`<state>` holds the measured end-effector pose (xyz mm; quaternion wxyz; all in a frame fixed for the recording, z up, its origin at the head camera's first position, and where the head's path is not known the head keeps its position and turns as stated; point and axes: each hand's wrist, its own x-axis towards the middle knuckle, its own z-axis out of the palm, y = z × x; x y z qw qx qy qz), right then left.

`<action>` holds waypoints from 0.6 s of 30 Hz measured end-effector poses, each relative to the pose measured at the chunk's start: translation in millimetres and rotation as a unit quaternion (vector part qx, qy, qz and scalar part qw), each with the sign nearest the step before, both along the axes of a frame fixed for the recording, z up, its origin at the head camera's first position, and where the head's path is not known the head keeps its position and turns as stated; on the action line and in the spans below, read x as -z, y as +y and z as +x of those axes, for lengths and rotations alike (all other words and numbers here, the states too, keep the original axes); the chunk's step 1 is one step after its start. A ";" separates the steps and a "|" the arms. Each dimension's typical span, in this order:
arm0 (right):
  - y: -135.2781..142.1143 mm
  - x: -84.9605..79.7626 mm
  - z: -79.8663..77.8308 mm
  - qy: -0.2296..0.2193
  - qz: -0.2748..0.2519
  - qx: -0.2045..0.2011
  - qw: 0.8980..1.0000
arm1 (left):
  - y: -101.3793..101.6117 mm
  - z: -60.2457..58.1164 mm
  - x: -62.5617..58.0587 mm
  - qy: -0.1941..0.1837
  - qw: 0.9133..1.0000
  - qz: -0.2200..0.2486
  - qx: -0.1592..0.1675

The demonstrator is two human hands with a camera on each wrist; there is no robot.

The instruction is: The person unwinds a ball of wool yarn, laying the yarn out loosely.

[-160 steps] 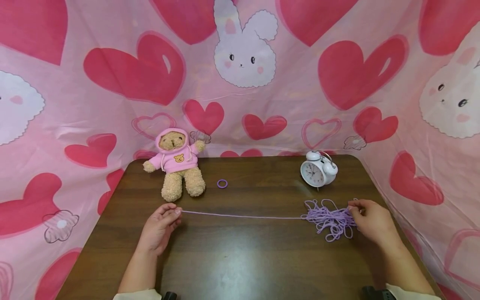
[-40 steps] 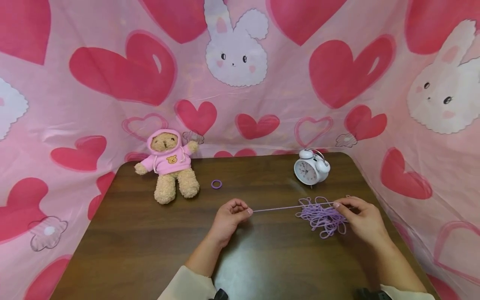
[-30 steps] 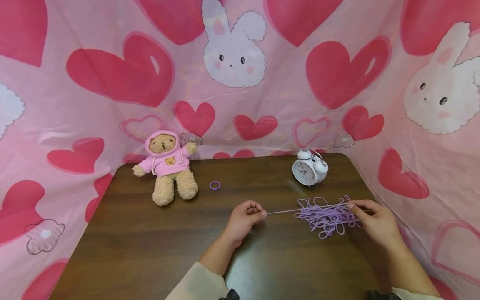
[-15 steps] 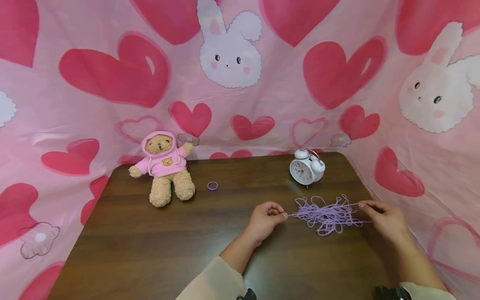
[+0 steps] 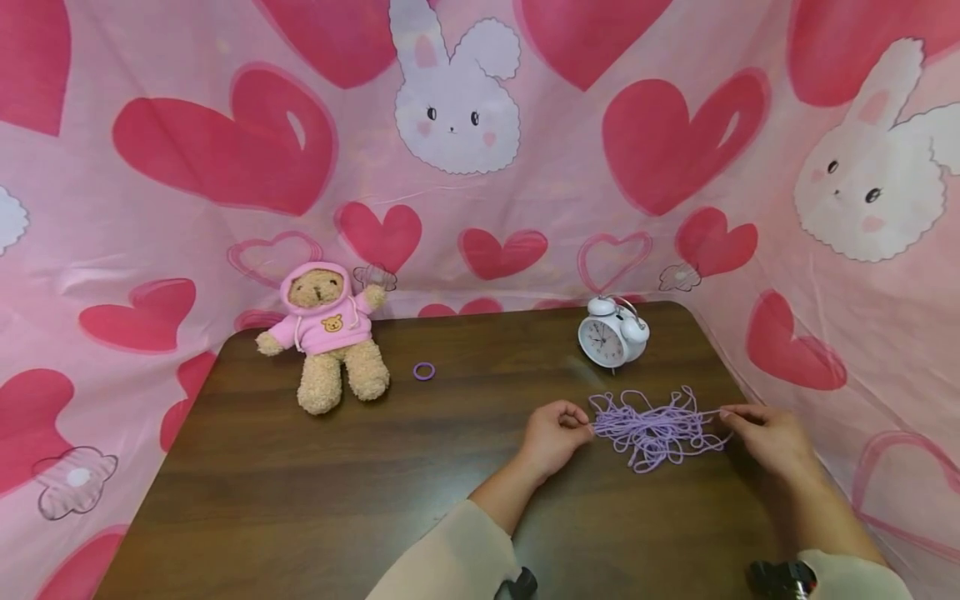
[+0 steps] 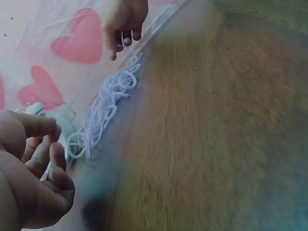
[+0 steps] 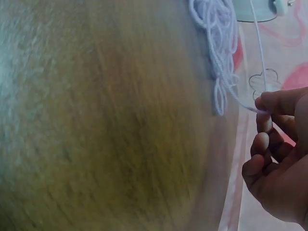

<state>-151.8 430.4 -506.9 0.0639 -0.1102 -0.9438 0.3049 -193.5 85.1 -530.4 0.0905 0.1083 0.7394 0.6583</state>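
Observation:
A loose tangle of lilac yarn (image 5: 651,429) lies on the right part of the dark wooden table (image 5: 360,500). At the tangle's left side my left hand (image 5: 553,437) pinches a strand between thumb and forefinger. On the other side my right hand (image 5: 772,437) pinches the yarn between thumb and fingertips. A strand runs taut between the hands in the left wrist view, passing beside the heap of yarn (image 6: 103,106). In the right wrist view, two lengths of yarn meet at the pinch of the right hand (image 7: 279,149).
Behind the yarn stands a white twin-bell alarm clock (image 5: 613,333). A teddy bear (image 5: 330,333) in a pink hoodie sits at the back left, with a purple ring (image 5: 423,371) beside it. Pink heart-patterned cloth (image 5: 480,208) surrounds the table.
My left hand has come far to the right, from near the bear to the yarn's left side, still pinching the strand. My right hand has shifted slightly right of the heap, with yarn drawn along.

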 end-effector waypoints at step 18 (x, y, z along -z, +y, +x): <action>-3.2 11.2 -10.1 -0.040 0.071 -0.064 0.995 | -6.0 -8.2 6.0 0.113 0.976 -0.186 -0.012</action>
